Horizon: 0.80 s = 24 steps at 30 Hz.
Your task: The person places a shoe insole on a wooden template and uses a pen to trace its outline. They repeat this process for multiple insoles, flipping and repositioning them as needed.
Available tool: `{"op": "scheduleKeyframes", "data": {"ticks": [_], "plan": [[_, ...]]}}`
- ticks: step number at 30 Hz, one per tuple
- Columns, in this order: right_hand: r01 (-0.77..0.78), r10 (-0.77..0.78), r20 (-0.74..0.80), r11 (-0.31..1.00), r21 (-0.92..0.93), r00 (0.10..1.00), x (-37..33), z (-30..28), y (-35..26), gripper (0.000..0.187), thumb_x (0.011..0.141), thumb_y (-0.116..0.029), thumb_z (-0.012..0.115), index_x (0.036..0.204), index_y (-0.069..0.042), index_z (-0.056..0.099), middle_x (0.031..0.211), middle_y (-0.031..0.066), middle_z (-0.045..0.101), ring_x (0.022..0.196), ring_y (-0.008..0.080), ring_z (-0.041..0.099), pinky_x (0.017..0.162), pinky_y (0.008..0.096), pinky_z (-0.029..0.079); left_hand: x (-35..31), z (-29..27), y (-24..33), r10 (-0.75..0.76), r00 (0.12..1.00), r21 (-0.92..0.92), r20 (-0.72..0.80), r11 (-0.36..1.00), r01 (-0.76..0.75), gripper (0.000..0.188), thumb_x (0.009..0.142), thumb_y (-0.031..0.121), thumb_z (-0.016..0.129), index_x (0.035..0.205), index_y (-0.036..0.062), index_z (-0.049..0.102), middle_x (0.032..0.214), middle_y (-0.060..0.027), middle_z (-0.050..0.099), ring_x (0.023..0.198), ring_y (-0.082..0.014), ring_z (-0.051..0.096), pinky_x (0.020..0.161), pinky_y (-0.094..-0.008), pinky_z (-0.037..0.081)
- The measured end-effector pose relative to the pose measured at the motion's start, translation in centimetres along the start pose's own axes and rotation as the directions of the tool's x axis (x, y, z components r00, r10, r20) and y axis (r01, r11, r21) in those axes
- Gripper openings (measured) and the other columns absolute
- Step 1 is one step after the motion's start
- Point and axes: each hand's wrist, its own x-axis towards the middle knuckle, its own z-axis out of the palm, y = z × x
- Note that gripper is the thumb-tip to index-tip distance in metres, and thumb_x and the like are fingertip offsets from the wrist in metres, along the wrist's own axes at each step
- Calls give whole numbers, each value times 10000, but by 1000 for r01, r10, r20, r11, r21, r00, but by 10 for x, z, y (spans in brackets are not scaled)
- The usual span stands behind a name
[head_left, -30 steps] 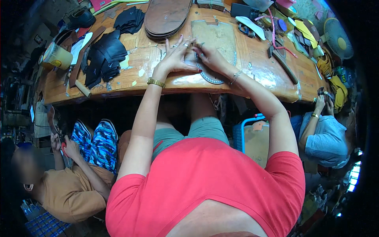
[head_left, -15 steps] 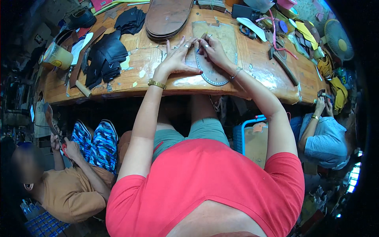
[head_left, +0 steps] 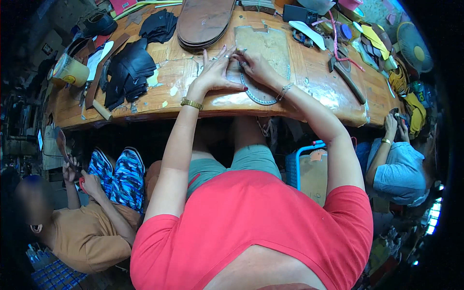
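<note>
A flat tan panel [head_left: 267, 41] lies on the wooden worktable in front of me; its rounded near end is brown with a row of pale marks along the edge. My left hand [head_left: 215, 72] is spread flat beside it, thumb tip touching the panel's left part and fingertips reaching its upper left edge. Over the panel, my right hand [head_left: 260, 70] is closed in a pinch near my left fingertips. Whatever it pinches is hidden by the fingers. Just beyond my left hand rests a stack of rounded brown leather pieces [head_left: 205, 21].
Black leather pieces [head_left: 130, 72] and a glue jar [head_left: 70, 68] lie left. A hammer [head_left: 349, 83], pink cord [head_left: 334, 36] and a fan [head_left: 414, 48] are right. A blue basket [head_left: 292, 169] stands below. Co-workers sit at left [head_left: 92, 237] and right [head_left: 398, 169].
My right hand has shifted slightly left, closer to my left fingertips, and its wrist has turned a little. My left hand stays in place. Both co-workers' hands have moved slightly.
</note>
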Motion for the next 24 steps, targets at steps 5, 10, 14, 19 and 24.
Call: {"op": "scheduleKeyframes", "data": {"ticks": [5, 10, 14, 19, 24], "plan": [[-593, 569, 173, 744, 308, 804, 11, -12, 0, 168, 954, -131, 507, 1014, 14, 567, 819, 244, 630, 768, 437, 614, 671, 419, 500, 1, -4, 6, -19, 1000, -3, 22, 1000, 19, 1336, 467, 754, 735, 1503, 126, 173, 1506, -144, 323, 1440, -322, 169, 1071, -672, -88], [9, -6, 93, 1000, -30, 996, 2, -1, 4, 182, 947, -135, 542, 1013, 34, 564, 834, 225, 618, 756, 334, 611, 688, 386, 483, -1, 1, -1, 20, 999, -25, -35, 999, -21, 1321, 486, 732, 746, 1510, 145, 154, 1500, -154, 332, 1441, -325, 168, 1072, -661, -97], [-365, 366, 32, 914, 179, 930, 11, -6, 2, 204, 952, -149, 515, 954, 44, 583, 826, 242, 635, 739, 403, 621, 660, 393, 490, 0, -2, 2, -7, 1000, -2, 1, 1000, 7, 1350, 467, 754, 734, 1509, 125, 149, 1508, -140, 321, 1441, -313, 170, 1070, -673, -92], [-170, 171, -13, 984, 45, 985, 10, 1, 0, 176, 944, -134, 522, 958, 31, 582, 839, 247, 625, 762, 404, 617, 684, 387, 499, -2, -1, 1, -5, 1000, 16, 1, 1000, 5, 1364, 469, 749, 736, 1503, 83, 145, 1510, -157, 310, 1442, -304, 170, 1080, -656, -97], [-337, 366, -16, 872, 354, 930, 10, -3, 19, 179, 967, -161, 522, 976, 9, 578, 758, 153, 643, 596, 213, 614, 545, 288, 491, -3, -1, 2, -25, 1000, -29, 6, 999, 25, 1337, 483, 718, 756, 1511, 125, 141, 1504, -140, 332, 1440, -301, 180, 1081, -648, -103]]}}
